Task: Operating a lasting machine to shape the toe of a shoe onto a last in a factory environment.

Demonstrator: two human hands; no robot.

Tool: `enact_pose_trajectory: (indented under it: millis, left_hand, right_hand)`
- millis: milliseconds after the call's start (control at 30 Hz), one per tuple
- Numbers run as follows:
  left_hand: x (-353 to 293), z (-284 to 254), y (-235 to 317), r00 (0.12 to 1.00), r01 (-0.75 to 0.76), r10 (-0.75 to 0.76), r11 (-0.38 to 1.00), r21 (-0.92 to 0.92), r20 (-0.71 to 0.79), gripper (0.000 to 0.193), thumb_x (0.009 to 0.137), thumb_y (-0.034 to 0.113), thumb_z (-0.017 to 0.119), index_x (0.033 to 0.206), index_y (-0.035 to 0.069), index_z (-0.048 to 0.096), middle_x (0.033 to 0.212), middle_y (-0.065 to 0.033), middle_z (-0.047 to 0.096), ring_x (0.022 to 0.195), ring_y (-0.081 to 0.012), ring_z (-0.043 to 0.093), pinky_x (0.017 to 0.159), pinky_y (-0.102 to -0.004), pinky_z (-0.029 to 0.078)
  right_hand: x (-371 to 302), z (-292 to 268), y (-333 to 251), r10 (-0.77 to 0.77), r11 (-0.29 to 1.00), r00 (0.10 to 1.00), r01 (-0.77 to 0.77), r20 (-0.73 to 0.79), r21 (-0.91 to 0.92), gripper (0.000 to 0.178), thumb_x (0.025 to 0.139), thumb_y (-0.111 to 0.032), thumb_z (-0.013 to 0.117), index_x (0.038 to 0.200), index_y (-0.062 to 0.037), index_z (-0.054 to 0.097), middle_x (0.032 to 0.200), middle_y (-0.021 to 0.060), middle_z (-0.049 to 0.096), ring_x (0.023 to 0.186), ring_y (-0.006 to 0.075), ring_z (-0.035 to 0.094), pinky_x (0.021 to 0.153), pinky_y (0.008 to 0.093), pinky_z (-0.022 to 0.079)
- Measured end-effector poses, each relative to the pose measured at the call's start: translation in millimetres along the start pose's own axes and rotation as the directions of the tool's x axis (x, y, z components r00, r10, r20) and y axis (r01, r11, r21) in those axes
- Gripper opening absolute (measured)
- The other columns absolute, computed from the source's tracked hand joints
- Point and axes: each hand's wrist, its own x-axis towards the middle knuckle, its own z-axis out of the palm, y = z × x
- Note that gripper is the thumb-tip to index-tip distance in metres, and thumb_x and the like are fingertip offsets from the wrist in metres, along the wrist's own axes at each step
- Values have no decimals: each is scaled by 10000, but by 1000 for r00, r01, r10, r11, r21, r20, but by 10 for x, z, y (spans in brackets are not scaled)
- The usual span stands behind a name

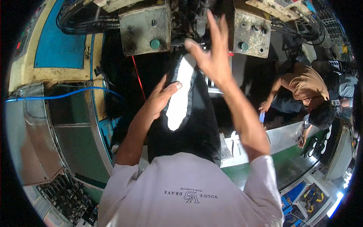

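A black shoe upper (177,100) with a bright white bottom is held bottom side up in front of my dark trousers. My left hand (159,99) grips its side, the thumb lying on the white surface and the fingers mostly hidden behind. Beside the far end of the shoe upper, my right hand (214,62) is raised with its fingers spread and nothing in it; the fingers are slightly blurred. Whether the right hand touches the shoe upper I cannot tell.
Two grimy metal control boxes with green buttons, one left (145,34) and one right (251,36), flank the dark machine ahead. A blue hose (64,94) crosses the left. At right, a co-worker (306,85) leans over a green conveyor (291,159) carrying white pieces.
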Motion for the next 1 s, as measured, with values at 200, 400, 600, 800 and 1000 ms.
enact_pose_trajectory:
  millis: [200, 400, 600, 800, 1000]
  left_hand:
    - [-483, 140, -334, 960, 55, 25, 960, -274, 280, 725, 1108, 299, 637, 1706, 51, 311, 1597, -131, 536, 1432, -234, 548, 1204, -398, 438]
    - [-922, 381, -1000, 967, -214, 235, 959, -187, 100, 770, 1078, 121, 633, 1741, 103, 243, 1680, -118, 405, 1501, -234, 448, 1246, -402, 378]
    - [-1003, 496, -1310, 949, -302, 315, 869, -392, -31, 800, 1069, 158, 652, 1731, 95, 208, 1640, -120, 415, 1483, -246, 440, 1233, -408, 379]
    - [-1195, -99, -934, 964, -257, 264, 912, 319, 23, 768, 1031, 153, 688, 1683, 71, 289, 1612, -166, 440, 1479, -304, 463, 1221, -461, 405]
    - [-795, -422, -708, 814, -514, 560, 569, 642, 156, 452, 994, 128, 724, 1438, 60, 677, 1333, -161, 675, 1349, -322, 608, 1140, -416, 480]
  right_hand:
    - [-1360, 369, 366, 594, 39, 635, -636, 494, 771, 886, 954, -483, 803, 1622, -100, 364, 1362, 148, 630, 1157, 275, 667, 978, 426, 603]
    - [-1564, 216, 153, 671, 167, 640, -622, 375, 765, 765, 983, -409, 793, 1581, -67, 462, 1306, 141, 687, 1111, 237, 691, 954, 380, 593]
    - [-1762, 31, -43, 415, 657, 729, -654, 544, 375, 1210, 939, -436, 862, 1737, 25, 76, 1674, 310, 396, 1504, 368, 476, 1227, 429, 418]
    - [-1981, -460, -146, 213, 502, 574, -758, 790, 416, 1168, 881, -303, 930, 1757, -112, 181, 1668, 251, 418, 1480, 288, 493, 1211, 434, 468]
    - [-1464, -543, 362, 15, 988, 395, -149, 919, 48, 992, 836, -475, 917, 1594, 12, 501, 1529, 290, 599, 1415, 403, 586, 1177, 452, 487]
